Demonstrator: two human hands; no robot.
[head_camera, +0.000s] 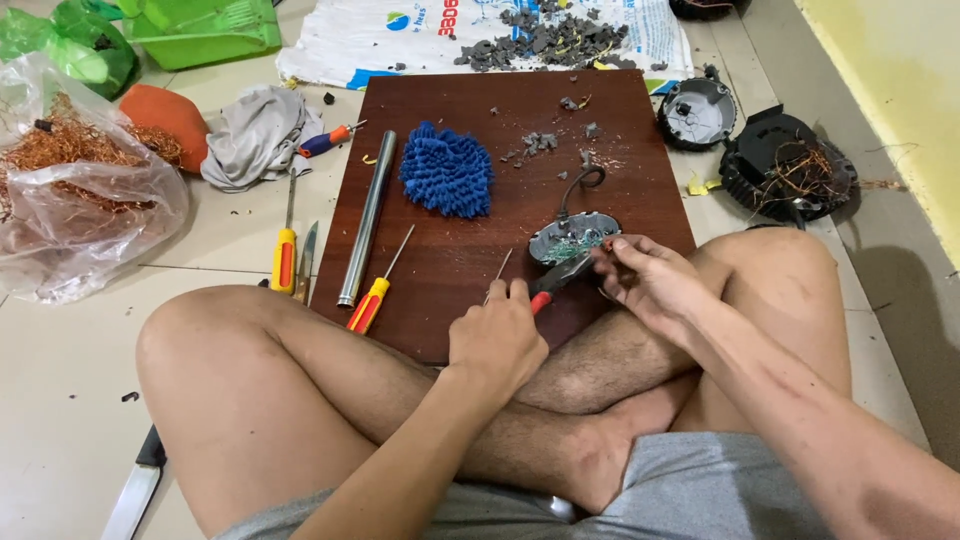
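Observation:
My left hand (497, 338) grips the red handles of a pair of pliers (556, 278) whose jaws reach into a small grey oval device (572, 237) with a green circuit board inside. A thin metal rod sticks up by my left thumb. My right hand (648, 284) rests on the device's right edge, fingers pinching at it. The device lies on a dark brown wooden board (470, 250) in front of my crossed legs. A curled cable (583, 183) rises from the device.
On the board lie a blue microfibre mitt (446, 170), a metal tube (366, 218) and a red-yellow screwdriver (372, 298). More screwdrivers (286, 250), a grey rag (258, 135), a bag of copper wire (75, 180), black housings (780, 165) and a knife (135, 487) lie around.

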